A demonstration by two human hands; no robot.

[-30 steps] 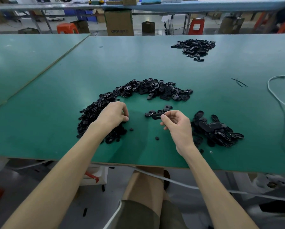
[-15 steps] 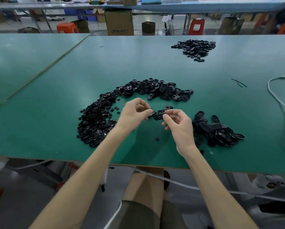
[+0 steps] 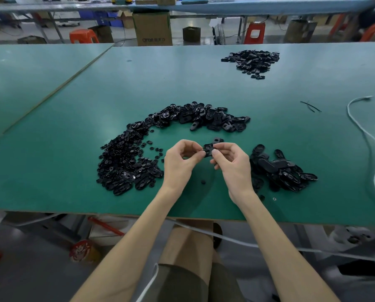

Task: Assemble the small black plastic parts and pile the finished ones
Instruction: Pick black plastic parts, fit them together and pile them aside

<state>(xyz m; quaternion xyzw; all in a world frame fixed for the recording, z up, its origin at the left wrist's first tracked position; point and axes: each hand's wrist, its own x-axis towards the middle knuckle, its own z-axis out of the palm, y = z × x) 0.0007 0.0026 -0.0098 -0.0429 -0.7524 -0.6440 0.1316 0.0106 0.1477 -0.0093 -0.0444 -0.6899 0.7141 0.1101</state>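
Both hands meet above the green table, a little in front of me. My right hand pinches a small black oval plastic part between thumb and fingers. My left hand pinches the same part at its left end; any small piece in its fingertips is hidden. A curved heap of loose black parts runs from my left round to the far middle. One loose oval part lies just beyond my fingers. A smaller pile of black oval parts lies to the right of my right hand.
Another pile of black parts lies far back on the right. A white cable snakes along the right side, with thin black strips nearby. One small black button lies between my wrists. Cardboard boxes and stools stand beyond the table.
My left hand left the heap on the left and came to the right hand. Both hands now pinch the oval part together, raised a little nearer to me.
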